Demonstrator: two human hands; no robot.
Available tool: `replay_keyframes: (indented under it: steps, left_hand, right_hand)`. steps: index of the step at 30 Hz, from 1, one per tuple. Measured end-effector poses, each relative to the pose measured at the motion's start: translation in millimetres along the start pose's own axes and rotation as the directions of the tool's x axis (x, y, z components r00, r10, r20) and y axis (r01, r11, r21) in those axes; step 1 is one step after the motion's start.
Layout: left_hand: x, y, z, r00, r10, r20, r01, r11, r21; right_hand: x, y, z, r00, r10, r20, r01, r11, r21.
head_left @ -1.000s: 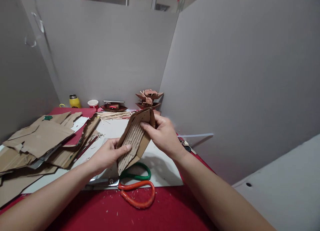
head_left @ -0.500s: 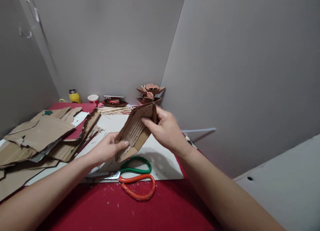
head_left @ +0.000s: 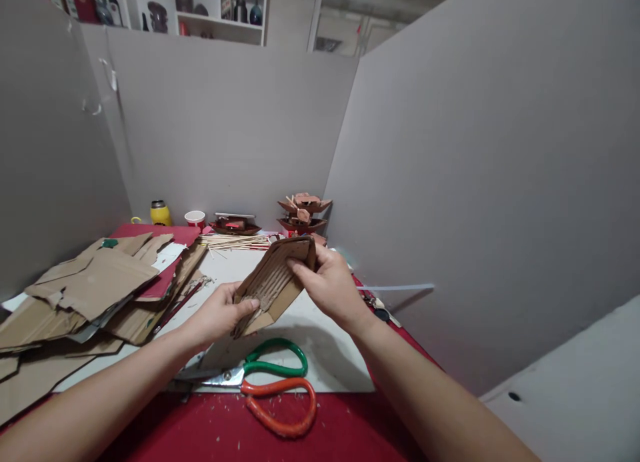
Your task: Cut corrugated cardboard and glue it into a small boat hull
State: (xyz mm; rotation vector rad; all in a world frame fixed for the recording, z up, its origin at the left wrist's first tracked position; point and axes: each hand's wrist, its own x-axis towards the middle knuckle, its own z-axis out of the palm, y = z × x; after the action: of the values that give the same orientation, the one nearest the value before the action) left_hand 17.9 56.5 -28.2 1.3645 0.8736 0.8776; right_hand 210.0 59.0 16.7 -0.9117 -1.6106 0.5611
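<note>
A folded piece of cardboard [head_left: 277,275], with ridged corrugation showing on its inner face, is held tilted above the white board [head_left: 335,352]. My left hand [head_left: 223,312] grips its lower left end, thumb on the ridged face. At the upper right end my right hand [head_left: 327,285] pinches it, thumb on the inner face and the other fingers behind, partly hidden. Below the cardboard lie scissors [head_left: 280,385] with one green and one orange handle. Their blades point left, partly behind my left forearm.
Torn cardboard sheets [head_left: 95,275] pile up on the left. Along the back stand a yellow bottle [head_left: 161,213], a paper cup [head_left: 195,219], thin wooden sticks [head_left: 235,241] and brown model boats [head_left: 304,212]. Grey partitions [head_left: 225,115] enclose the table with its red cloth [head_left: 200,429].
The camera view has tilted up, so shelves above the partition now show and the table sits lower in the picture. Both hands keep their hold on the cardboard, almost unchanged.
</note>
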Motion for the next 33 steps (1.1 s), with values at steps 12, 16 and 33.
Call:
replay_keyframes:
  steps: [12,16,33]
  left_hand:
    - [-9,17,-8.4,0.963,-0.234,0.136,0.244,0.968,-0.062]
    - [-10,12,-10.7,0.952,-0.215,0.217,0.231,0.971,-0.053]
    - [-7,9,-0.1,0.991,-0.118,0.064,0.112,0.990,0.083]
  right_hand:
    - [6,9,-3,0.984,0.159,0.085,-0.171,0.973,0.154]
    - [6,10,-3,0.977,0.178,0.120,-0.198,0.961,0.193]
    - [4,16,-1,0.981,0.174,0.081,-0.187,0.964,0.188]
